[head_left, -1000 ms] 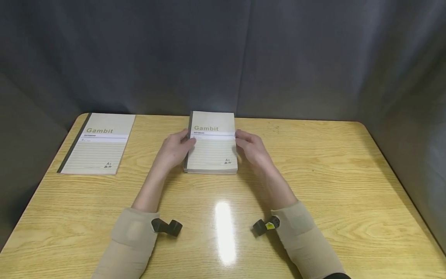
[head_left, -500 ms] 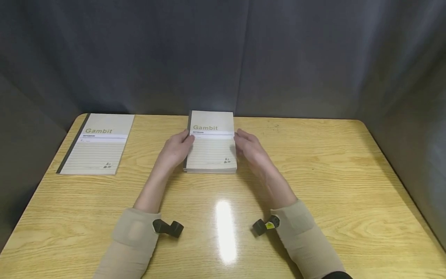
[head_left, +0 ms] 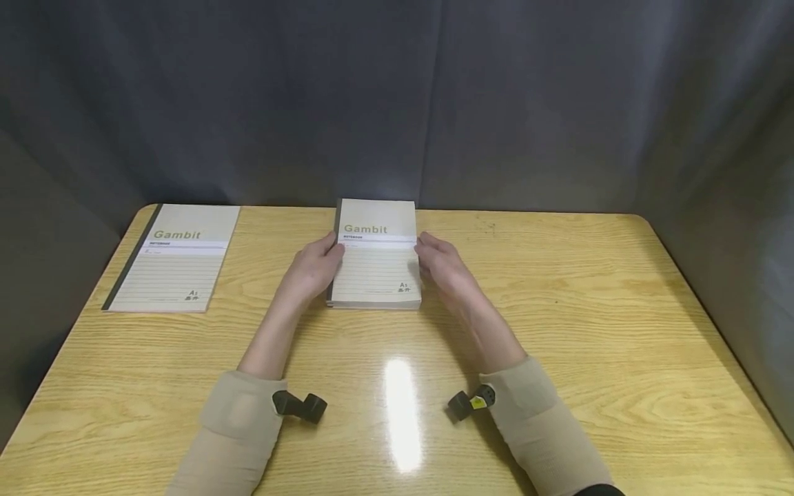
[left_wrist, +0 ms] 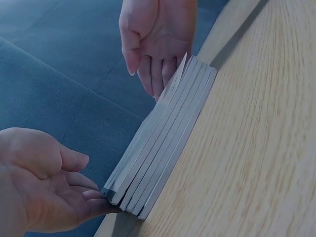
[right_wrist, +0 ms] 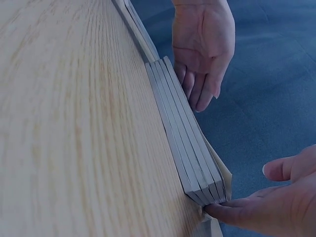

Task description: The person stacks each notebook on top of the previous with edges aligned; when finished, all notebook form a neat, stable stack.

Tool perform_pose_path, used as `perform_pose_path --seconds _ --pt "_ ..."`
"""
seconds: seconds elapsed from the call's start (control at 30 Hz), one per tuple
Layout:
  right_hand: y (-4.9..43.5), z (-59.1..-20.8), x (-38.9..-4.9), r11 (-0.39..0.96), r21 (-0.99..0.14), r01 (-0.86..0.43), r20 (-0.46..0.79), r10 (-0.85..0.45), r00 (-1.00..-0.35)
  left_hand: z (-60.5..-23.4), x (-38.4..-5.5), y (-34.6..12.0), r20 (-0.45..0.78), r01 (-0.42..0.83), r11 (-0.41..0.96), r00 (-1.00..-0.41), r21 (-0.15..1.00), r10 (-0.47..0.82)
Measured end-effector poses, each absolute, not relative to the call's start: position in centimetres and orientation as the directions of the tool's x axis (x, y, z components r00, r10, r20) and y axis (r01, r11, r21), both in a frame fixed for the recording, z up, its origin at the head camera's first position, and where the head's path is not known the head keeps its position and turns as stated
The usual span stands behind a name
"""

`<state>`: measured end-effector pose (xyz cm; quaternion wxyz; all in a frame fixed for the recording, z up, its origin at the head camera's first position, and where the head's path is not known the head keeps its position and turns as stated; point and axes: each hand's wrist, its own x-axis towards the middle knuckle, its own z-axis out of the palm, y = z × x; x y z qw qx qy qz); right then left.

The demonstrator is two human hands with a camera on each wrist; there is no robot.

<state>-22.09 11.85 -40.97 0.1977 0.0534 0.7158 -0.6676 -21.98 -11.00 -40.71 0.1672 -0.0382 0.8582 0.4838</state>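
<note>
A stack of several notebooks point(head_left: 375, 265) with cream "Gambit" covers and dark spines lies at the middle of the table's far part. Against its spine side rest the fingers of my left hand point(head_left: 312, 267), the thumb near the cover's edge. My right hand point(head_left: 448, 267) touches the opposite side with its fingertips. Both wrist views show the thumbs held apart from the fingers, which lie fairly straight along the stack. The page edges of the stack point(left_wrist: 163, 143) look nearly even, and the top cover lifts slightly at one corner near the right hand point(right_wrist: 276, 207).
Another "Gambit" notebook point(head_left: 174, 265) lies at the far left of the wooden table point(head_left: 589, 310). Dark grey curtains point(head_left: 397, 103) hang behind and at both sides. A bright light reflection shows on the tabletop in front of the stack.
The right fingers have shifted slightly along the stack's right side, and the left thumb has drawn back a little toward the spine. The stack stays nearly in place.
</note>
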Motion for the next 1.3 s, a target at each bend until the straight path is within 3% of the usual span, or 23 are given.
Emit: perform_pose_path --seconds 0.8,1.1,1.3 --pt "11.9 -41.0 -22.2 0.167 -0.932 0.322 -0.343 -0.115 -0.932 -40.6 -22.1 -11.7 -0.271 -0.15 0.587 -0.955 0.795 0.123" --pt "10.2 -39.2 -22.6 0.243 -0.968 0.068 -0.045 0.097 -0.994 -38.7 -22.6 -15.8 -0.194 -0.078 0.581 -0.971 0.81 0.139" --pt "4.6 -38.0 -22.5 0.036 -0.999 0.005 -0.003 0.042 -0.999 -37.7 -22.6 -22.0 -0.1 -0.002 0.672 -0.989 0.741 0.108"
